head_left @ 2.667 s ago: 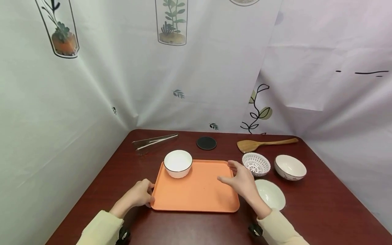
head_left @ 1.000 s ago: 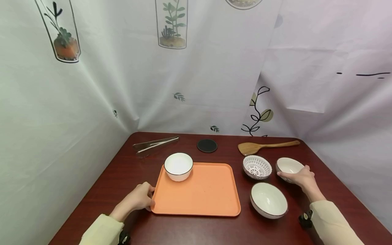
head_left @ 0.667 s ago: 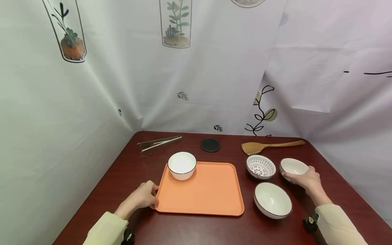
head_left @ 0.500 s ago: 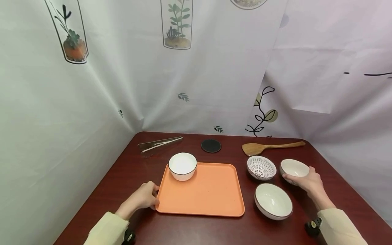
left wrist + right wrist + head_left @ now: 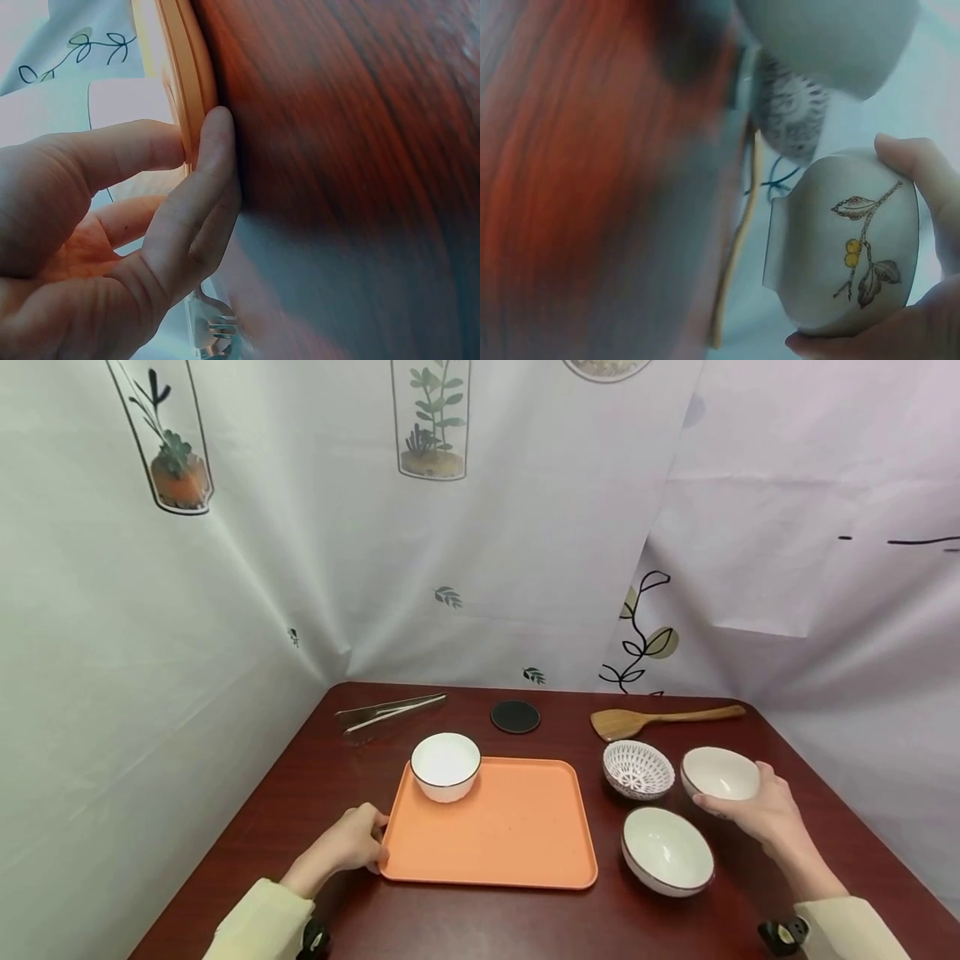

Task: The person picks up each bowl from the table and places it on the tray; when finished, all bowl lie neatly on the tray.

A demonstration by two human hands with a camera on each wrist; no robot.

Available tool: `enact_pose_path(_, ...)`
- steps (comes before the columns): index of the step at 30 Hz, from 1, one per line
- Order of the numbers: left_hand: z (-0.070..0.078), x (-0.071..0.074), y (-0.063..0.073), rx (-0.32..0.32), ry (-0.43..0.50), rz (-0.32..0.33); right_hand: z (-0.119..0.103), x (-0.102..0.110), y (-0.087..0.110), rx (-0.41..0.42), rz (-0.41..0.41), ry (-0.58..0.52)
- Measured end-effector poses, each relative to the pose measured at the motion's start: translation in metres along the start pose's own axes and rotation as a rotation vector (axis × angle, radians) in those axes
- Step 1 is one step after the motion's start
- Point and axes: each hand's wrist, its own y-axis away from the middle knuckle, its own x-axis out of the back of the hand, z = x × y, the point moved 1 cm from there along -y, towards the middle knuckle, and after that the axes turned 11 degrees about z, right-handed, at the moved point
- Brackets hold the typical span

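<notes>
My left hand (image 5: 352,841) pinches the left edge of an orange tray (image 5: 517,827); the left wrist view shows thumb and fingers on either side of the tray's rim (image 5: 180,52). On the tray's far left corner stands a white bowl (image 5: 446,764) with a dark rim. At the right, my right hand (image 5: 765,810) grips a white bowl (image 5: 720,774) by its near right side. In the right wrist view that bowl (image 5: 825,247) shows a branch with leaves and yellow fruit, its foot raised off the table and its body between thumb and fingers.
A patterned small bowl (image 5: 638,769) and a larger white bowl (image 5: 667,852) stand between tray and right hand. Along the back lie metal tongs (image 5: 390,712), a black round coaster (image 5: 515,716) and a wooden spatula (image 5: 660,718). Printed cloth walls (image 5: 540,568) border the table.
My right hand has moved from above the tray to the right-hand bowl, gripped it and raised it slightly. The left hand has stayed at the tray's edge.
</notes>
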Motion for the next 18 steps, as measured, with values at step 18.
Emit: enact_pose_path(18, 0.0, -0.001, -0.001, -0.014, -0.011, -0.002, -0.047, -0.004, 0.026, 0.142, -0.057, -0.066)
